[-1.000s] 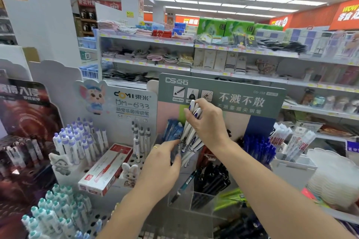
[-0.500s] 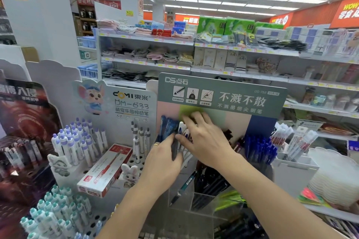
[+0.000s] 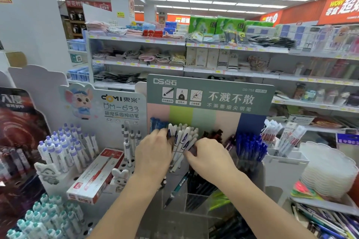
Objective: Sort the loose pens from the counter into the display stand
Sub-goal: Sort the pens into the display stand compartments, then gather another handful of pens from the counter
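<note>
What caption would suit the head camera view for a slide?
Both hands, left hand and right hand, settle a bunch of white pens into the display stand in a shop.

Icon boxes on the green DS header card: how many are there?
3. On the green header card, in a row right of the logo: a pen-tip icon, a nib icon, a writing-hand icon. None appears hidden.

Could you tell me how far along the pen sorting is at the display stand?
Done: the blue capped pens and dark pens already stand in their slots. In hand: the left hand and right hand are settling a bundle of white pens with blue clips below the grey-green header card. Left: a heap of loose pens lies at lower right.
</note>
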